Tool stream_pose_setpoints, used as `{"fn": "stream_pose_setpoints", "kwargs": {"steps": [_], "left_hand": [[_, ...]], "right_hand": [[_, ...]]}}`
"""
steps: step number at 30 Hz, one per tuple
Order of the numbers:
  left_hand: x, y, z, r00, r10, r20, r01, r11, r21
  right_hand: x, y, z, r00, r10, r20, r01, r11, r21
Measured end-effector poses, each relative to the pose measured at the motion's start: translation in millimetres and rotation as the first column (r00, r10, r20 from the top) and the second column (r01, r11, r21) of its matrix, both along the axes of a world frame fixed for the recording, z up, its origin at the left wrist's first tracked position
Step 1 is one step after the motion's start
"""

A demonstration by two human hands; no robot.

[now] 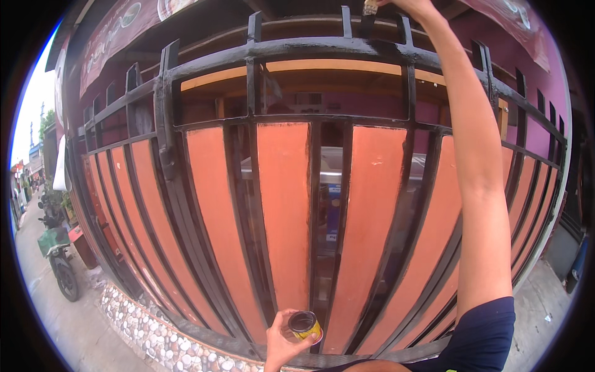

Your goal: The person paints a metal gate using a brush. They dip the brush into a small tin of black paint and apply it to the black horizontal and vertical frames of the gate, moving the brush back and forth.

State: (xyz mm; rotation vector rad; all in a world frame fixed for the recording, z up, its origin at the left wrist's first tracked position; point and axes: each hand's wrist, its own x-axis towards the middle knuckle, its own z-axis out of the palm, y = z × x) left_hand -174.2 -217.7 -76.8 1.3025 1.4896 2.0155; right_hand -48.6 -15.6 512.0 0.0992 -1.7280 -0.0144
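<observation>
My left hand is wrapped round a small yellow paint can low in the view, its open top showing dark paint inside. Stretched up to the top edge, my right hand grips a paintbrush, only part of which shows. The brush is by the top of an upright of the metal fence, where the paint looks darker and glossier than the greyish bars nearby. Below the rails stand orange panels between black bars. Most of my right fingers are cut off by the frame.
A strip of pebbles runs along the fence foot. A parked motorcycle stands on the lane at left, near plants. Behind the bars are a counter and a blue object. Banners hang above.
</observation>
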Motion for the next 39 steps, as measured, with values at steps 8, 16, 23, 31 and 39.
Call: {"fn": "stream_pose_setpoints", "kwargs": {"steps": [8, 16, 23, 31, 39], "left_hand": [[-2.6, 1.4, -5.5, 0.999, -0.038, 0.002, 0.038, 0.999, 0.0], [1.5, 2.0, -0.2, 0.999, -0.039, 0.004, 0.039, 0.999, -0.003], [-0.9, 5.1, -6.7, 1.0, -0.025, -0.016, 0.025, 1.0, -0.012], [2.0, 6.5, 1.7, 0.999, -0.047, 0.008, 0.047, 0.998, -0.028], [1.4, 13.9, -1.3, 0.998, -0.059, 0.0, 0.059, 0.998, -0.015]], "right_hand": [[0.9, -26.1, -28.1, 0.995, -0.067, 0.069, 0.057, 0.988, 0.142], [-1.9, -0.3, -13.5, 0.952, -0.279, -0.124, 0.303, 0.918, 0.258], [19.6, -24.4, -35.1, 0.996, -0.035, -0.08, 0.048, 0.984, 0.171], [9.6, -3.0, -37.5, 0.966, -0.22, -0.136, 0.247, 0.942, 0.227], [27.9, -16.4, -32.6, 0.951, -0.231, -0.206, 0.281, 0.924, 0.261]]}}
